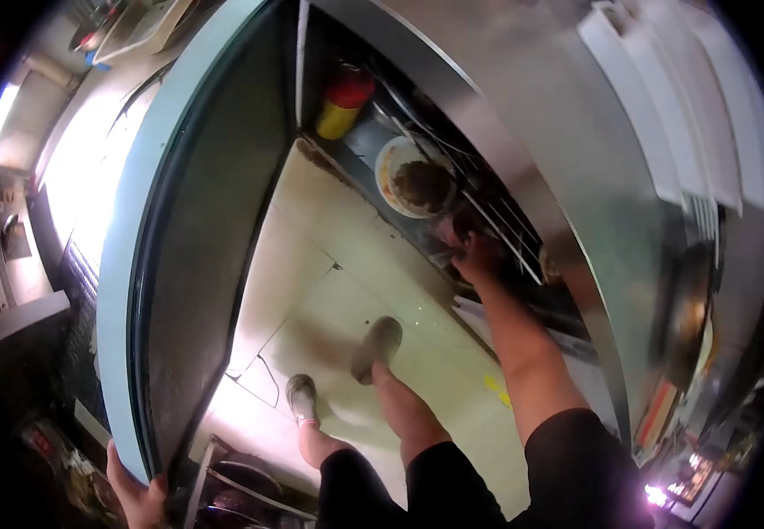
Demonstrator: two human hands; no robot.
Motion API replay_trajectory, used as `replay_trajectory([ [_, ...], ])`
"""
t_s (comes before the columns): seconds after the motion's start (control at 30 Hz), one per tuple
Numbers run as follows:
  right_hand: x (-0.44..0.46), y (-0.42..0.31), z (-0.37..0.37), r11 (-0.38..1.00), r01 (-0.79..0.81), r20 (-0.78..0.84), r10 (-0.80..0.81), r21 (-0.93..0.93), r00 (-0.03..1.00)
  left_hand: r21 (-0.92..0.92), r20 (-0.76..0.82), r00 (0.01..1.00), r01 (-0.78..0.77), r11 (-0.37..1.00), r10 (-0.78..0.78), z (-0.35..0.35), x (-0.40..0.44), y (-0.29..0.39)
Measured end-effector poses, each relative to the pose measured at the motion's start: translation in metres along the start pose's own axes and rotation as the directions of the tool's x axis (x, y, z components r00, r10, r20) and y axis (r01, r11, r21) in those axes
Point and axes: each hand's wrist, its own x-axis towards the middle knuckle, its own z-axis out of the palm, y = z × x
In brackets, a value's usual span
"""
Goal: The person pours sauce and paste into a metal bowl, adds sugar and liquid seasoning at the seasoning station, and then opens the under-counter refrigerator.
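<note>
At the lower left, my left hand (138,495) is wrapped round the edge of an open door with a pale blue rim (122,291) and a dark inner panel. My right hand (479,257) reaches into the dark inside of the low cabinet, fingers bent at a pinkish, shiny bundle (446,234) that looks like plastic wrap. Shadow hides much of the fingers and what they grip. Just beyond the bundle stands a white tub (388,176) with brown contents. Farther back is a red and yellow container (340,110).
A wire rack (510,234) runs along the cabinet's inside. The steel top (558,115) carries white stacked trays (655,106) at the right. My feet stand on the pale tiled floor (311,247). Dark round pans (245,480) sit low by the door.
</note>
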Motion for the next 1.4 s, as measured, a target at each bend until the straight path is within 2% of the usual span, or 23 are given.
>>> replay_trajectory([
  [0.03, 0.014, -0.002, -0.001, 0.999, -0.046, 0.035, 0.047, -0.020, 0.998, -0.003, -0.009, 0.998, 0.054, 0.999, -0.054, 0.005, -0.003, 0.012],
  [0.1, 0.031, -0.013, -0.013, 0.999, -0.031, 0.020, 0.031, 0.024, 0.999, 0.005, -0.001, 0.992, 0.129, 0.992, -0.129, 0.013, -0.010, 0.032],
  [0.13, 0.041, -0.017, -0.014, 0.999, -0.023, 0.012, 0.023, 0.047, 1.000, -0.066, -0.028, 0.997, 0.068, 0.996, -0.070, 0.017, -0.017, 0.020],
  [0.17, 0.055, -0.007, 0.000, 0.987, -0.039, 0.074, 0.027, 0.153, 0.997, -0.096, 0.042, 0.999, -0.001, 0.995, 0.005, 0.022, -0.007, 0.051],
  [0.2, 0.062, -0.007, 0.003, 0.989, -0.057, 0.104, 0.043, 0.136, 0.994, -0.129, 0.107, 0.991, -0.069, 0.989, 0.083, 0.022, 0.003, 0.084],
  [0.23, 0.066, -0.011, 0.003, 0.990, -0.078, 0.133, 0.062, 0.120, 0.989, -0.153, 0.116, 0.993, 0.030, 0.988, -0.012, 0.022, -0.003, 0.081],
  [0.3, 0.074, -0.019, 0.004, 0.977, -0.194, 0.247, 0.168, 0.087, 0.954, -0.122, 0.049, 0.998, -0.025, 0.992, 0.032, 0.029, -0.006, 0.084],
  [0.47, 0.076, -0.009, 0.020, 0.994, -0.040, 0.158, 0.023, 0.101, 0.987, -0.100, 0.004, 0.999, -0.035, 0.994, 0.036, 0.033, -0.008, 0.092],
  [0.5, 0.079, -0.004, 0.027, 0.995, -0.038, 0.152, 0.024, 0.089, 0.988, -0.124, -0.005, 0.997, -0.071, 0.990, 0.071, 0.036, -0.004, 0.095],
  [0.63, 0.088, 0.006, 0.040, 0.997, -0.058, 0.150, 0.051, 0.046, 0.987, -0.146, 0.050, 0.998, -0.030, 0.989, 0.037, 0.032, 0.001, 0.095],
  [0.8, 0.090, 0.009, 0.038, 0.989, 0.018, 0.133, -0.038, 0.146, 0.990, -0.169, 0.033, 0.997, -0.062, 0.984, 0.068, 0.032, 0.009, 0.094],
  [0.83, 0.092, 0.012, 0.051, 0.993, 0.001, 0.076, -0.010, 0.116, 0.997, -0.095, 0.030, 0.999, -0.016, 0.995, 0.019, 0.022, 0.002, 0.083],
  [0.9, 0.094, 0.019, 0.072, 0.996, -0.035, -0.005, 0.036, 0.080, 0.999, -0.117, 0.028, 0.999, -0.018, 0.993, 0.021, 0.022, 0.007, 0.085],
  [1.07, 0.061, 0.005, 0.042, 0.999, -0.004, -0.097, 0.009, 0.052, 0.995, -0.106, 0.023, 1.000, 0.001, 0.994, 0.001, 0.022, 0.008, 0.086],
  [1.13, 0.042, -0.009, 0.021, 0.999, -0.049, -0.085, 0.050, 0.010, 0.995, -0.150, 0.024, 0.999, -0.027, 0.988, 0.031, 0.028, 0.012, 0.094],
  [1.17, 0.032, -0.021, 0.004, 0.993, -0.116, -0.024, 0.116, -0.002, 0.993, -0.136, -0.002, 0.995, -0.102, 0.985, 0.102, 0.031, 0.014, 0.096],
  [1.2, 0.026, -0.017, 0.008, 0.997, -0.068, -0.056, 0.066, -0.035, 0.996, -0.137, 0.024, 0.998, -0.052, 0.989, 0.055, 0.027, 0.011, 0.095],
  [1.27, 0.013, -0.010, 0.016, 0.994, 0.022, -0.119, -0.035, -0.109, 0.992, -0.147, 0.098, 0.988, -0.104, 0.984, 0.119, 0.018, 0.012, 0.078],
  [1.3, 0.009, -0.005, 0.019, 0.992, 0.094, -0.140, -0.106, -0.085, 0.985, -0.033, -0.083, 0.985, 0.151, 0.988, -0.153, 0.011, -0.024, -0.003],
  [1.4, -0.028, -0.013, 0.011, 0.963, 0.271, -0.193, -0.267, -0.007, 0.944, -0.175, -0.044, 0.971, 0.223, 0.959, -0.234, 0.019, -0.017, 0.019],
])
